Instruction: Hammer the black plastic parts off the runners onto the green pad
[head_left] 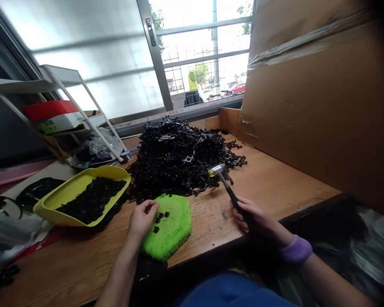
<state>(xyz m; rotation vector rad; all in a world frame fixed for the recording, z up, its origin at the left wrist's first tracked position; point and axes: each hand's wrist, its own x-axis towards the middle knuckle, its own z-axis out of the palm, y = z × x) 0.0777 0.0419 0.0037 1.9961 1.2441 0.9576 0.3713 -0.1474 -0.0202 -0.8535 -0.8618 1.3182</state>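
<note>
My right hand (251, 214) grips a small hammer (230, 192) by its dark handle. The hammer's head is silver with a yellow tip and is raised over the table, right of the green pad. My left hand (143, 217) rests at the left edge of that fuzzy green pad (174, 232), thumb and fingers pinched together. Whatever is between its fingertips is too small or hidden to make out. Several small round black pieces (160, 217) lie on the pad just right of these fingers.
A large heap of black plastic parts (179, 157) stands behind the pad. To the left is a yellow tray (83, 181) holding small black pieces, with a white shelf rack (64, 85) behind it. A cardboard sheet (307, 94) walls the right side; the wooden table's (211, 238) front edge is near me.
</note>
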